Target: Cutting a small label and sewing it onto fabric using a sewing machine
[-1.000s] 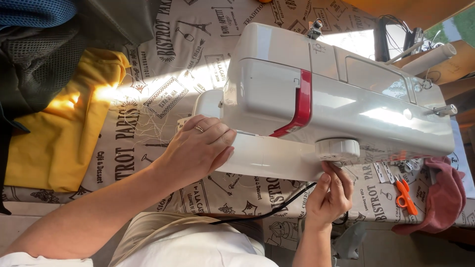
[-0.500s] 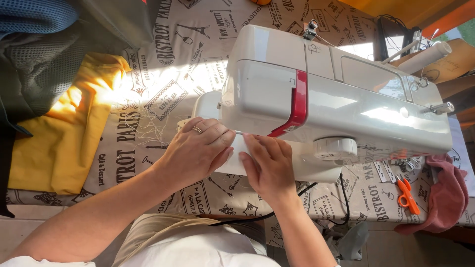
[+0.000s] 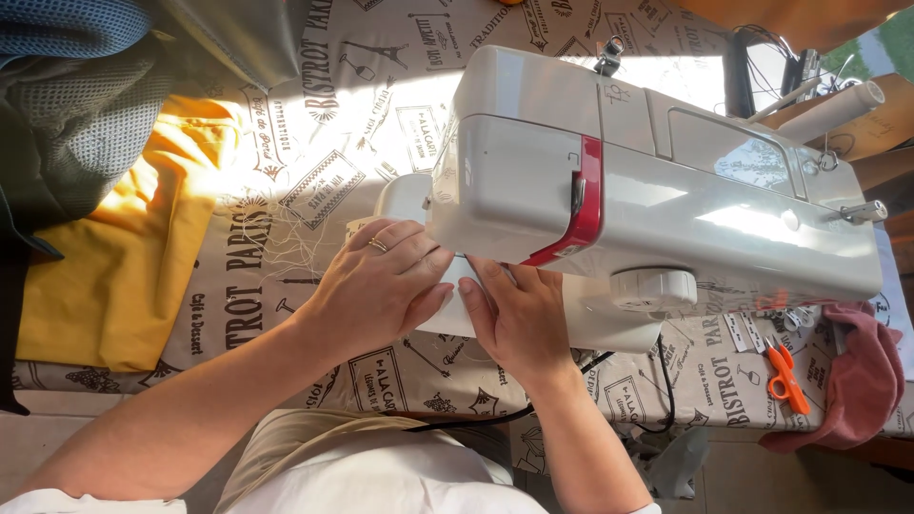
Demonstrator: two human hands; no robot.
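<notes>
Sunlight falls across the counter (image 3: 286, 181), covered by a beige cloth with dark printed lettering and drawings. Both hands sit at the front of the white sewing machine (image 3: 666, 190) with its red stripe. The left hand (image 3: 386, 286), a ring on one finger, lies flat with loose fingers (image 3: 419, 249) on the machine's bed, grasping nothing; the right hand (image 3: 519, 319) rests just beside it, fingers spread and released. Left of the fingers lies yellow fabric (image 3: 114, 276); well to their right, orange snips (image 3: 786, 373) beside a dusky pink cloth (image 3: 862, 381).
</notes>
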